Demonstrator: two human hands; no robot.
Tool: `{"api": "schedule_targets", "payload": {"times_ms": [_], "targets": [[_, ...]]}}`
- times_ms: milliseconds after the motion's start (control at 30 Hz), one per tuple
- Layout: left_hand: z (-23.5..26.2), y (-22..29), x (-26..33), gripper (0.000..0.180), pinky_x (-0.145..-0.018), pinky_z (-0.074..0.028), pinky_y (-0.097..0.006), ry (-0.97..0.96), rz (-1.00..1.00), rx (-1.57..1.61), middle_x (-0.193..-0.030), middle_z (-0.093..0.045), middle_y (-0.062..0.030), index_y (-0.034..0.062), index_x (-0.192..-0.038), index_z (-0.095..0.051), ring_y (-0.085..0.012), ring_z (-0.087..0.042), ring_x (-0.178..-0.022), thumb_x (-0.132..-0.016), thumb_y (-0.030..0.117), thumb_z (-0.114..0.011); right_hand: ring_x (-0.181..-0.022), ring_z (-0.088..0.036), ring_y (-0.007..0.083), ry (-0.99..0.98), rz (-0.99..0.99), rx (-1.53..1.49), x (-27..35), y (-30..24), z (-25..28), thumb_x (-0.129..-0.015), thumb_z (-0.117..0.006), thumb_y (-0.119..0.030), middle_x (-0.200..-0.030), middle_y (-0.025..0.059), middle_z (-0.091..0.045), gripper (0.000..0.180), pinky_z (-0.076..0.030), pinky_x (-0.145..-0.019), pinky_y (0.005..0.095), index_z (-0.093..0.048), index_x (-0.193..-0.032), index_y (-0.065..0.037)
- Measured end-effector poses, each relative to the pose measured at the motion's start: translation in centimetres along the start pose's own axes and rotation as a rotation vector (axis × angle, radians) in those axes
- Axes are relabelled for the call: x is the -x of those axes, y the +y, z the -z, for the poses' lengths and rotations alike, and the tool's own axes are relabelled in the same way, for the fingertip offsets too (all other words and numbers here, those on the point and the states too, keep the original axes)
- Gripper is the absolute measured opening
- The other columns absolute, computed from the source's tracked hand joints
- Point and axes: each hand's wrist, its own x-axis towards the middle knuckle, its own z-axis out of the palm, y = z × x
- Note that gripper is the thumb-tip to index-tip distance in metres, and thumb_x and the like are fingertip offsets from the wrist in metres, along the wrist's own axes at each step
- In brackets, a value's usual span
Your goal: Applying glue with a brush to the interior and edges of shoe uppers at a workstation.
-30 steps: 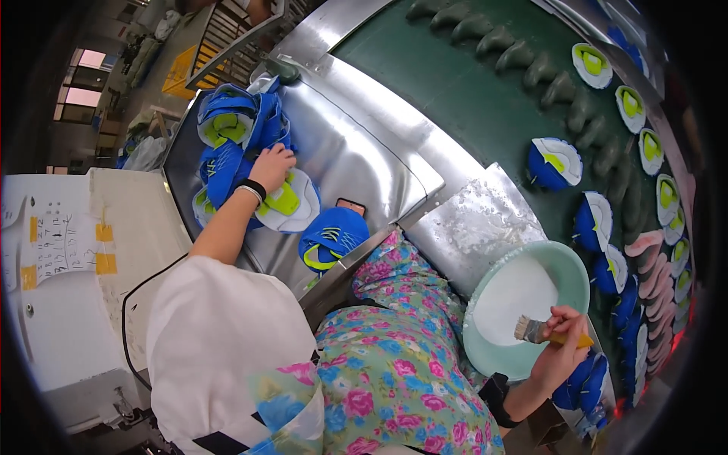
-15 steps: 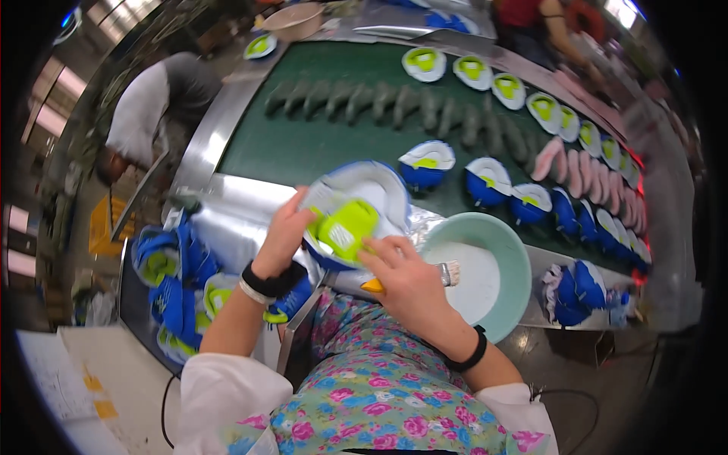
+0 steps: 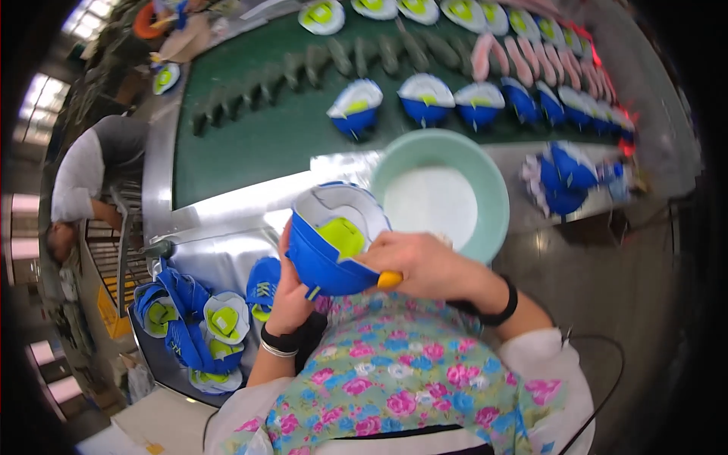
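Note:
My left hand (image 3: 290, 297) cups a blue shoe upper (image 3: 327, 241) with a white lining and a yellow-green inner patch, held up in front of my chest. My right hand (image 3: 419, 264) is closed on a yellow-handled brush (image 3: 389, 280), whose bristle end is hidden inside the upper. A pale green bowl of white glue (image 3: 442, 192) stands just behind the upper on the metal bench.
A pile of blue and yellow-green uppers (image 3: 199, 322) lies at my left on the steel bench (image 3: 227, 227). Behind it a green conveyor (image 3: 258, 136) carries rows of blue uppers (image 3: 425, 101). More uppers (image 3: 565, 178) lie at the right. Another person (image 3: 91, 178) bends at the far left.
The view has swung from the left pile to the bowl. My left hand took an upper off the bench and raised it; my right hand brought the brush from the bowl into it.

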Motion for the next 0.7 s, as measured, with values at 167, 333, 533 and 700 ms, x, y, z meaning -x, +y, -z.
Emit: {"api": "schedule_targets", "payload": {"times_ms": [167, 333, 533, 700], "targets": [[-2.4, -1.0, 1.1, 0.084, -0.103, -0.042, -0.041, 0.184, 0.352, 0.722, -0.143, -0.038, -0.0103, 0.0158, -0.152, -0.01, -0.0267, -0.043, -0.128, -0.087, 0.002, -0.061, -0.095, -0.063, 0.0241, -0.188, 0.09, 0.026, 1.6, 1.3, -0.5, -0.078, -0.072, -0.019, -0.098, 0.0056, -0.066, 0.041, -0.053, -0.073, 0.0355, -0.064, -0.118, -0.015], [-1.6, -1.8, 1.8, 0.073, -0.102, -0.043, -0.043, 0.192, 0.27, 0.591, -0.138, -0.044, -0.0129, 0.013, -0.146, -0.023, -0.0312, -0.046, -0.127, -0.085, 0.001, -0.062, -0.099, -0.061, 0.0224, -0.134, 0.065, 0.024, 3.3, 1.5, -0.3, -0.076, -0.072, -0.015, -0.103, 0.0049, -0.066, 0.039, -0.053, -0.074, 0.0355, -0.064, -0.115, -0.013], [-0.7, -2.8, 4.8, 0.027, -0.101, -0.042, -0.038, -0.181, 0.171, 0.13, -0.139, -0.047, -0.0246, 0.0047, -0.112, -0.057, -0.028, -0.052, -0.122, -0.086, 0.001, -0.062, -0.077, -0.059, 0.0257, 0.67, -0.376, 0.145, 5.4, 10.1, 2.3, -0.081, -0.071, -0.022, -0.087, 0.01, -0.067, 0.016, -0.048, -0.069, 0.0343, -0.072, -0.084, -0.006], [-0.1, -0.8, 3.4, 0.055, -0.104, -0.037, -0.033, -0.16, 0.451, 0.25, -0.138, -0.047, -0.015, 0.0025, -0.136, -0.04, -0.0225, -0.047, -0.125, -0.086, 0.003, -0.062, -0.069, -0.063, 0.0268, 0.663, -0.734, 0.015, 7.2, 17.0, 0.3, -0.081, -0.071, -0.022, -0.085, 0.0139, -0.068, 0.02, -0.05, -0.067, 0.0326, -0.072, -0.086, -0.002]]}}
